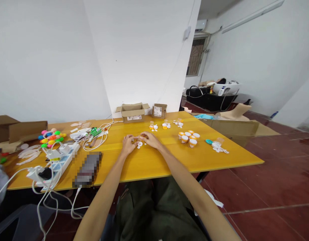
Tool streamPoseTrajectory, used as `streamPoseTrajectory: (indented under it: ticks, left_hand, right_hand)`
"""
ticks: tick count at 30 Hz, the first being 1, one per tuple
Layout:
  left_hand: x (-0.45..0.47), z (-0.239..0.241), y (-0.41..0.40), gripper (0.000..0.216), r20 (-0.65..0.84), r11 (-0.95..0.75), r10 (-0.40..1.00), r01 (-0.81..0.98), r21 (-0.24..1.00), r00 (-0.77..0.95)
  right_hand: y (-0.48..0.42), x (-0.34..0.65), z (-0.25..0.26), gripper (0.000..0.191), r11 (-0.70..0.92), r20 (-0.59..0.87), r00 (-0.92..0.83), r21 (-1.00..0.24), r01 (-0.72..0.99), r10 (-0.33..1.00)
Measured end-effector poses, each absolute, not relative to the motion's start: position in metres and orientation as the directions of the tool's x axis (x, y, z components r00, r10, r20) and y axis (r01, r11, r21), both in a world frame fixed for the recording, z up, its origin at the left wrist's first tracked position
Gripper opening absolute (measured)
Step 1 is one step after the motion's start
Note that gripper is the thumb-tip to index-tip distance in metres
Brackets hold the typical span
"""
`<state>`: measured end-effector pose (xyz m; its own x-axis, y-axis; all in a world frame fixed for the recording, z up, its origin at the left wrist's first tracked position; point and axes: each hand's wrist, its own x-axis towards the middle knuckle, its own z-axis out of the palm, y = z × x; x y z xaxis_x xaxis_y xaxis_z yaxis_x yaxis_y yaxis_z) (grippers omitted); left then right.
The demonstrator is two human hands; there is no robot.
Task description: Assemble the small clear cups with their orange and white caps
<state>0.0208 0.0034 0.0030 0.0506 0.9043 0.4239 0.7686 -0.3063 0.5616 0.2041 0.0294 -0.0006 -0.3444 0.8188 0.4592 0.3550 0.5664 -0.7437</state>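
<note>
Close together over the middle of the table, my left hand and my right hand have their fingers curled inward. What they pinch is too small and too covered by the fingers to name. Just below the fingertips, small white plastic pieces lie on the yellow table. Beyond my hands sit little groups of white and orange parts, some with a clear cup. To the right stands a cluster of small clear cups with orange and white tops. Further right are a teal ring and more white pieces.
An open cardboard box and a smaller box stand by the wall. On the left are a power strip with cables, a blurred-out phone-like object, a green circuit board and colourful balls. Another person's sleeve shows far left.
</note>
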Motion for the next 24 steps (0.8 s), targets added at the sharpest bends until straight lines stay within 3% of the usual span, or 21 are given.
streamPoseTrajectory:
  ticks: [11,18,24]
  left_hand:
    - [0.021,0.0,0.005,0.022,0.452,-0.33,0.891,0.748,0.576,0.045]
    - [0.023,0.009,-0.002,0.021,0.416,-0.309,0.908,0.743,0.594,0.045]
    - [0.021,0.006,0.003,0.018,0.422,-0.322,0.905,0.731,0.602,0.052]
  right_hand:
    - [0.025,0.198,0.005,0.012,0.569,0.467,-0.341,-0.755,0.327,0.816]
    - [0.028,0.198,0.007,0.014,0.545,0.491,-0.241,-0.787,0.29,0.837]
    - [0.034,0.195,0.003,0.01,0.504,0.459,-0.209,-0.791,0.347,0.864]
